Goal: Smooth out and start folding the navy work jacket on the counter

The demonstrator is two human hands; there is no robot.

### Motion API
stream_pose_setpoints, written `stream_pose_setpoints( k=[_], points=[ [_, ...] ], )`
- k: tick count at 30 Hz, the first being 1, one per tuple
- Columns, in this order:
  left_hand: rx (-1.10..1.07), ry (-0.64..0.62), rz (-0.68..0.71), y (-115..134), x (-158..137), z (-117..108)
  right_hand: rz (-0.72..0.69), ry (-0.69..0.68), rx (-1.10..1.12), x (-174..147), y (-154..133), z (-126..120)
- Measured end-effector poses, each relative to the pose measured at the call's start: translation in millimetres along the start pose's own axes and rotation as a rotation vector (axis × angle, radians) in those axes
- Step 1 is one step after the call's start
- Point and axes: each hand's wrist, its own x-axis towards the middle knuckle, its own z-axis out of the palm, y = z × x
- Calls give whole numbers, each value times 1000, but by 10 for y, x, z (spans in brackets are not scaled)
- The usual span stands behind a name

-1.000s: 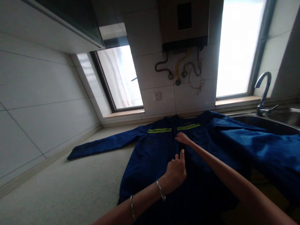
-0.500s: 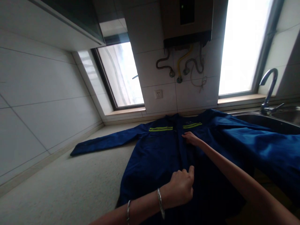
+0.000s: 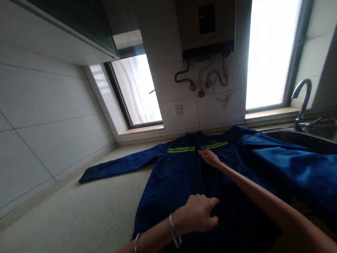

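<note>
The blue jacket (image 3: 171, 172) is already spread out, lower centre; whether its front is fastened is unclear. The loose left hand (image 3: 196, 212) holds nothing; the right hand (image 3: 211, 158) touches the jacket's chest, grip unclear.

The blue long-sleeved cloth jacket (image 3: 173, 172) lies on the pale flat bench (image 3: 105, 207), one sleeve (image 3: 284, 167) before the rounded metal sink (image 3: 289, 136).

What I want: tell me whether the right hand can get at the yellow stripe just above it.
Likely yes: the right hand is at the front of the jacket, just below the yellow stripe, and nothing visible blocks the way.
</note>
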Motion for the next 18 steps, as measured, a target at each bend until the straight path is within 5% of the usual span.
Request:
stream_pose_setpoints(
  k=[3,8,13,18],
  points=[
    [-197,27,-61,-497,143,-313,-134,-62,-179,106,-93,77],
    [184,547,-482,-1686,448,-523,-167,-242,-296,344,-170,286],
    [331,427,-751,-2809,383,-629,-133,-331,-325,469,-139,392],
    [140,358,-877,-3277,59,-801,-136,-301,-299,425,-82,418]
  ],
)
